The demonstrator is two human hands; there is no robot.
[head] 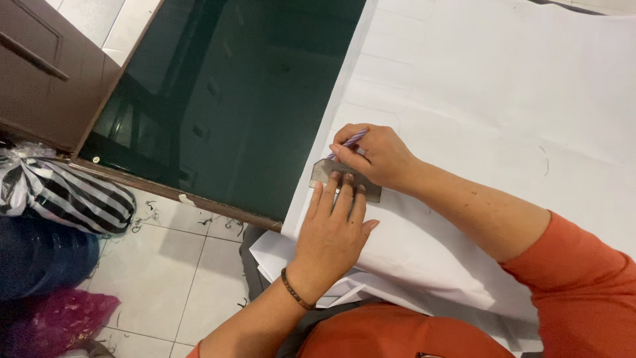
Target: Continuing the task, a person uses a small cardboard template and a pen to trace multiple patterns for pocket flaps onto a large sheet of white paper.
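A large white sheet of paper covers the right part of a dark green glass table. My left hand lies flat with its fingers pressing a short grey metal ruler onto the paper near the sheet's left edge. My right hand grips a purple-and-white striped pencil, its tip at the ruler's upper edge. A beaded bracelet is on my left wrist. My sleeves are orange.
The paper hangs over the table's near edge in folded layers. A brown wooden cabinet stands at the left. On the white tiled floor lie a black-and-white striped bag, a dark blue bundle and a pink bag.
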